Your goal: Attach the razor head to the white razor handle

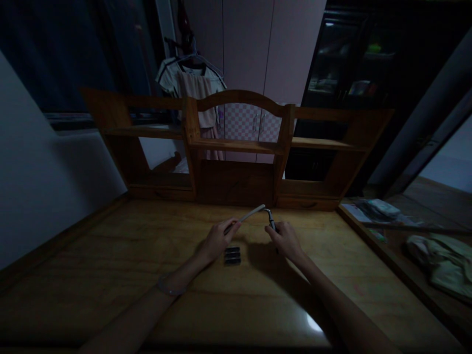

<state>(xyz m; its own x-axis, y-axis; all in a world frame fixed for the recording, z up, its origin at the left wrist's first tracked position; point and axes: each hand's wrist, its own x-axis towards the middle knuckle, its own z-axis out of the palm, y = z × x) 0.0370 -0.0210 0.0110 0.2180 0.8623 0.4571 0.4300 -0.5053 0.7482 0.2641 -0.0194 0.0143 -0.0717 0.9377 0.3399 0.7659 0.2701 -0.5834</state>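
From the clasping left grip (217,239), a pale rod (252,212) curves toward the tool (272,221) the right grip (286,239) clasps.

No legible text, no readable labels, brands, numbers or signs

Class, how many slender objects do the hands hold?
2: a pale, curved strip in the left hand; a dark, bent-tipped tool in the right hand. Each is partly hidden.

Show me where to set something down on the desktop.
The yellow-brown wooden desktop is bare from the left hand toward the pale wall, and from the right hand to the brown wooden rim. It's crowded between the hands, where small dark oblong pieces lie.
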